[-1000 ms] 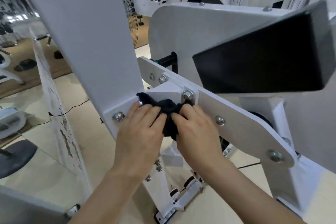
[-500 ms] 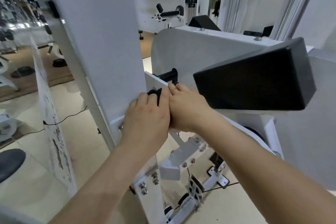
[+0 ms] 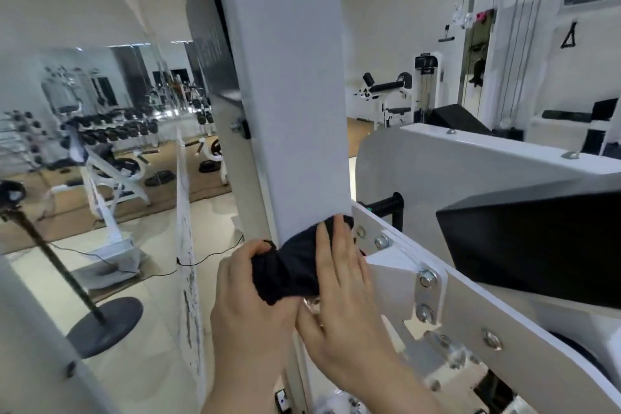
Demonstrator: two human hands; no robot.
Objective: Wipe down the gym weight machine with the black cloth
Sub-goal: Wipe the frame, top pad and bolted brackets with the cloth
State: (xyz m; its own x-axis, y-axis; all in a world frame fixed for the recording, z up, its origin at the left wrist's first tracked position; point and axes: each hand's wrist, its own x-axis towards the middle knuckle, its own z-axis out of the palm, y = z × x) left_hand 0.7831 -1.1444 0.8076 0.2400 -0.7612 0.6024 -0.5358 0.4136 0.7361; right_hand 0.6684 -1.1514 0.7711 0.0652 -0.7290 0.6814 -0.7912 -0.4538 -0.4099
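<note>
Head camera, wide-angle (only view), faces forward, slightly down, very near machine upright [image 3: 285, 94].

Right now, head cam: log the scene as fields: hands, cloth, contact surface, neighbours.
left hand: grips the bunched end of the black cloth
right hand: fingers flat, pressing the black cloth onto the white upright post
cloth position: across the post's lower end, bunched at its left edge
below contact: bolted bracket, beside the right hand
nearby: black pad to the right, apart from both hands; mirror wall to the left
</note>
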